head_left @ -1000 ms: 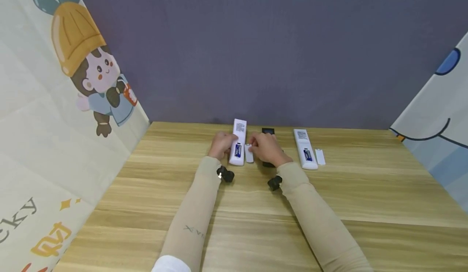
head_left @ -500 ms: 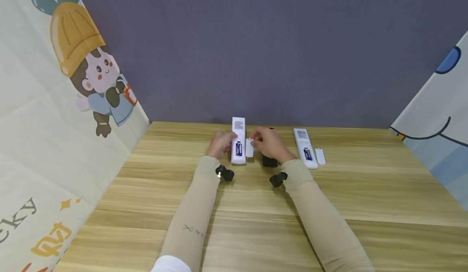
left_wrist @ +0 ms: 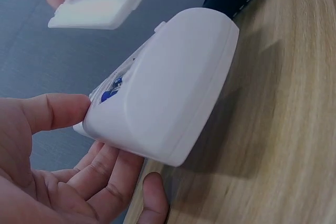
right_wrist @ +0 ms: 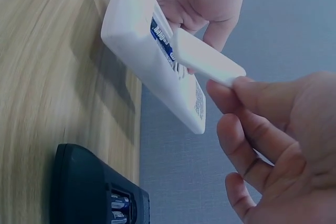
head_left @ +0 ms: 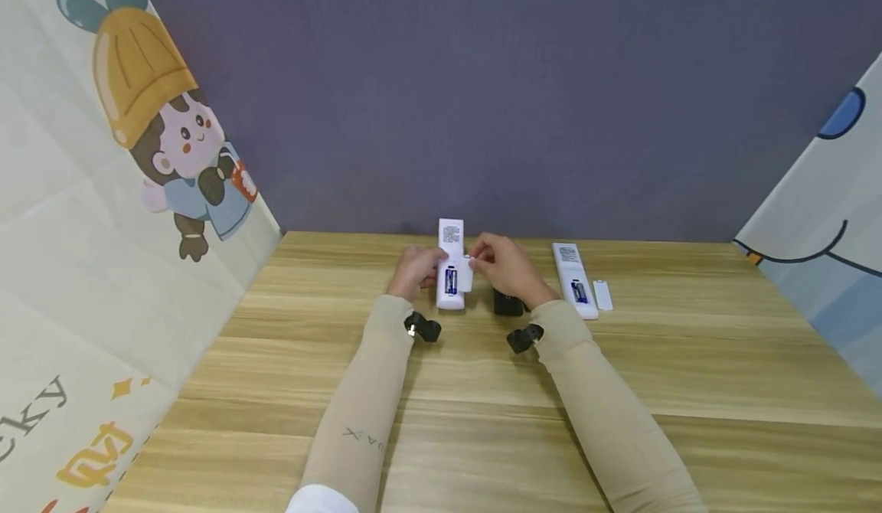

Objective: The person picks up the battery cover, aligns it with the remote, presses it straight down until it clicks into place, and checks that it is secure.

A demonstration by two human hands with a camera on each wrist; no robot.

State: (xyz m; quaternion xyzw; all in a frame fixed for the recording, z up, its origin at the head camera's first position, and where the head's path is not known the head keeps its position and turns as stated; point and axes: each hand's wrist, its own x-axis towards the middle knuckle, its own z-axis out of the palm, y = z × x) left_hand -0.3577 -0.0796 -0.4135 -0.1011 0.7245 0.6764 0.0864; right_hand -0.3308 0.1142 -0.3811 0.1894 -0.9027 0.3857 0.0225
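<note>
A white remote control [head_left: 451, 245], back side up, has blue batteries [head_left: 451, 281] showing in its uncovered compartment. My left hand [head_left: 415, 268] grips it from the left, thumb on its back edge and fingers beneath. In the left wrist view the remote [left_wrist: 173, 82] is tilted, its rounded end toward the camera. Between thumb and index finger, my right hand [head_left: 506, 266] pinches a white battery cover [head_left: 465, 276] by one end. The right wrist view has the cover [right_wrist: 205, 59] held over the remote's back, beside the batteries, its far end overlapping the compartment's edge.
Partly under my right hand lies a black remote [head_left: 507, 304], with batteries visible in its opening [right_wrist: 119, 208]. Farther right, another white remote [head_left: 572, 268] with exposed batteries lies next to its loose cover [head_left: 602, 295]. A dark wall [head_left: 510, 115] rises behind the wooden table [head_left: 468, 390].
My right hand has lifted the battery cover from beside the white remote and brought it left over the remote's edge. The left hand keeps hold of the remote, which has shifted slightly away.
</note>
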